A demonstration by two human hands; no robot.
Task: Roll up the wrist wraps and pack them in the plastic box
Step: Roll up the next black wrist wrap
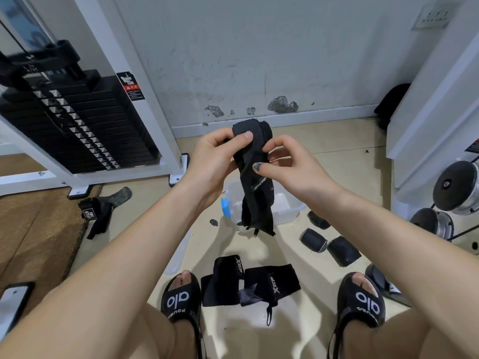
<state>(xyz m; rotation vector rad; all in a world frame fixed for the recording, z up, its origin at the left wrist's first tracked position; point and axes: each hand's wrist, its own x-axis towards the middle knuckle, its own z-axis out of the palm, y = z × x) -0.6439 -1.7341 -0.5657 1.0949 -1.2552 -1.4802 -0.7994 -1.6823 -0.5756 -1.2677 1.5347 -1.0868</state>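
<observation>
We hold 1 black wrap (pixel 255 174) up with our left hand (pixel 215 156) and right hand (pixel 287 164), both pinching it, above the plastic box (pixel 287 208).

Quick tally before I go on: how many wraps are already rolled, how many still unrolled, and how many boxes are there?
Rolled wraps on the floor: 3
Unrolled wraps on the floor: 2
Wrap held in both hands: 1
Plastic box: 1
Total: 7
</observation>
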